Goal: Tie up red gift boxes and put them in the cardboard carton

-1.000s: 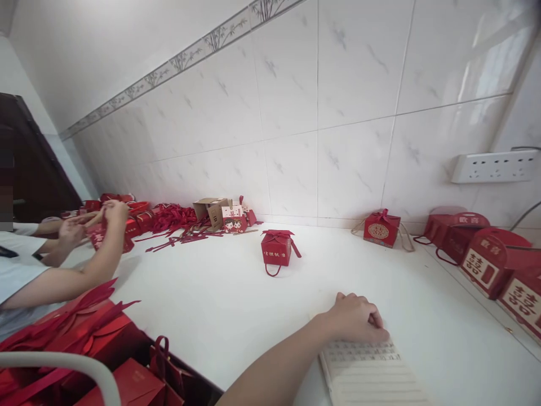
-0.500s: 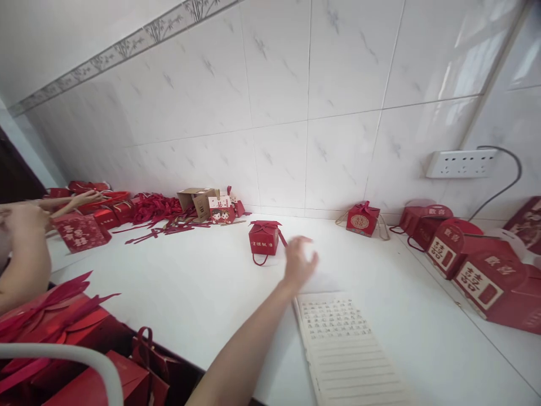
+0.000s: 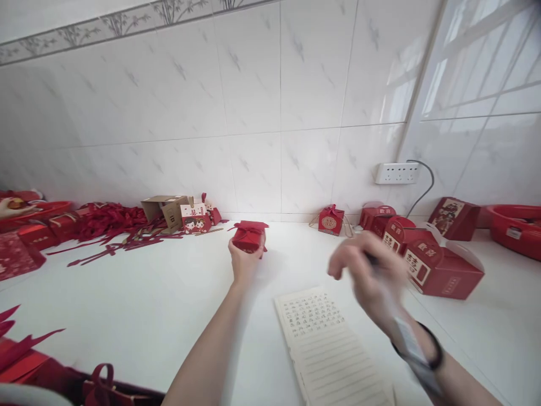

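A small red gift box [image 3: 249,235] with a ribbon bow on its lid stands on the white table. Its near side is in the grasp of my left hand [image 3: 245,264], thumb and fingers on either side. Over the table to the right, my right hand [image 3: 372,276] is raised with curled fingers, smeared by motion; whether it holds anything cannot be made out. A dark band circles that wrist. Between my forearms lies a lined notebook [image 3: 321,344] with rows of handwriting across its upper part.
A red box with a round emblem [image 3: 330,221] stands by the wall. Larger red boxes [image 3: 443,270] and a red basin [image 3: 515,231] are at right. Left are a ribbon pile [image 3: 110,220], a cartoon box [image 3: 195,219], and another person's hand [image 3: 10,207] near a red basin.
My left hand has gone from open beside the small box to gripping it. My right hand has come into view. The camera view has turned right.
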Demonstrator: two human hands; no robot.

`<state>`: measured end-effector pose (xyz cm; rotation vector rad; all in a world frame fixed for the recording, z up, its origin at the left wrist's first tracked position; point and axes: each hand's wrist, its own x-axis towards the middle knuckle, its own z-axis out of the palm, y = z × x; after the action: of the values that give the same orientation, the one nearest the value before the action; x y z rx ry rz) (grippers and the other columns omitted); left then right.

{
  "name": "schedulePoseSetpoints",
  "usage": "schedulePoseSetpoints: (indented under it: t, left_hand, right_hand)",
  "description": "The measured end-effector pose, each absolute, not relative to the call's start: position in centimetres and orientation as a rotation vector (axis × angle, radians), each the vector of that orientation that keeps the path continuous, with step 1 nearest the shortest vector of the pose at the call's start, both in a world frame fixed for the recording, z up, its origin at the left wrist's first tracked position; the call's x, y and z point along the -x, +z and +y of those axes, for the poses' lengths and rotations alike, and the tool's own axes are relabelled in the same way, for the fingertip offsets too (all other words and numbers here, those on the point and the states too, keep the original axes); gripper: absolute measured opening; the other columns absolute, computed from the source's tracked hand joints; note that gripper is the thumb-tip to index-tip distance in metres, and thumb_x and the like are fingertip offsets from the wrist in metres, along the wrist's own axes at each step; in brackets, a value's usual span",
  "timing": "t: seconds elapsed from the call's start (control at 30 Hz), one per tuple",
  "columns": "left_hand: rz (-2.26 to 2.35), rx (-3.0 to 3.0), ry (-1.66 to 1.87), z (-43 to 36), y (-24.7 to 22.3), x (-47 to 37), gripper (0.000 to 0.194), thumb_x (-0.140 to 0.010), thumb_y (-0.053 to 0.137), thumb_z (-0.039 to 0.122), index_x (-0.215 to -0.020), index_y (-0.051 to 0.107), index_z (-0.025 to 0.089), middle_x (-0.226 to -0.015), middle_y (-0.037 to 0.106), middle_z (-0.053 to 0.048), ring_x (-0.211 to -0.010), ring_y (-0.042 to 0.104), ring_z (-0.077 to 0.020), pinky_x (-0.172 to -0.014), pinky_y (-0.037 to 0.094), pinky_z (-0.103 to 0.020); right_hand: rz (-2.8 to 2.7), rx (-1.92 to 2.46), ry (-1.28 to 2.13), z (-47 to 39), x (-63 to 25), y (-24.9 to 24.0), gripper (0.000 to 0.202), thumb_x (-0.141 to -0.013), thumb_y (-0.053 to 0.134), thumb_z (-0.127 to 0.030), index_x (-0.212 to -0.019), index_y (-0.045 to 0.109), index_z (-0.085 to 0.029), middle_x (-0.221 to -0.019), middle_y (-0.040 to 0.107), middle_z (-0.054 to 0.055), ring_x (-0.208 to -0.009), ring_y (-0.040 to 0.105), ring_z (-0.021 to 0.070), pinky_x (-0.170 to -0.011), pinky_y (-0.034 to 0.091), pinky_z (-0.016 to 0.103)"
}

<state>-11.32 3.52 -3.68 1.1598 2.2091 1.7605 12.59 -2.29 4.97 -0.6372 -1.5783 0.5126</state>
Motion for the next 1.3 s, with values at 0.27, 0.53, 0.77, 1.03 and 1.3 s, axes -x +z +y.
schedulePoseSetpoints:
  t: [0.27,0.53,0.77,1.03,1.3]
  left_hand:
    - [1.325,-1.952,1.674,1.3,-6.2,3.3,0.09,-0.064,0.074,0.033,-0.128,0.012,0.018,-0.129,0.041,-0.021,-0.119,0.047,-0.028,-0.097,0.041,-0.045]
    - [0.905,-1.767,1.49,1.8,-5.0,5.7,0.04,-0.083,0.049,0.053,-0.103,0.047,0.019,-0.104,0.057,-0.01,-0.102,0.056,-0.0246,-0.089,0.045,-0.041]
    - [1.061,-1.736,1.455,1.3,-4.1,5.2,0.068,-0.077,0.062,0.048,-0.133,0.03,0.027,-0.13,0.045,-0.01,-0.122,0.045,-0.0271,-0.099,0.04,-0.041]
    - [1.415,-1.931,1.483,1.8,-4.2,5.7,0.078,-0.064,0.075,0.039,-0.131,0.037,0.026,-0.126,0.035,-0.011,-0.119,0.043,-0.0278,-0.1,0.039,-0.044]
    - [1.441,-1.845,1.362,1.5,-3.8,5.9,0.073,-0.067,0.068,0.028,-0.132,0.034,0.028,-0.119,0.03,-0.009,-0.114,0.046,-0.0258,-0.095,0.043,-0.044]
  right_hand:
    - [-1.362,0.75,1.302,4.5,-12.3,-4.6,0.051,-0.067,0.066,-0.064,-0.081,0.045,-0.019,-0.088,0.053,0.004,-0.079,0.056,0.018,-0.066,0.052,0.032]
    - [-1.346,0.598,1.289,6.4,-14.4,-3.9,0.04,-0.073,0.067,-0.053,-0.081,0.045,-0.021,-0.074,0.045,-0.003,-0.063,0.044,0.011,-0.053,0.041,0.022]
    - [-1.522,0.631,1.209,6.0,-14.1,-4.2,0.035,-0.078,0.061,-0.052,-0.078,0.047,-0.02,-0.068,0.046,-0.004,-0.056,0.042,0.0099,-0.05,0.036,0.022]
    - [-1.556,0.836,0.391,5.0,-14.0,-3.4,0.012,-0.083,0.055,-0.031,-0.083,0.048,-0.021,-0.1,0.062,0.01,-0.093,0.059,0.0233,-0.068,0.047,0.034]
    - [-2.044,0.231,-0.227,0.8,-12.0,-2.6,0.018,-0.088,0.061,-0.033,-0.09,0.05,-0.019,-0.105,0.061,0.01,-0.087,0.057,0.0183,-0.074,0.045,0.034]
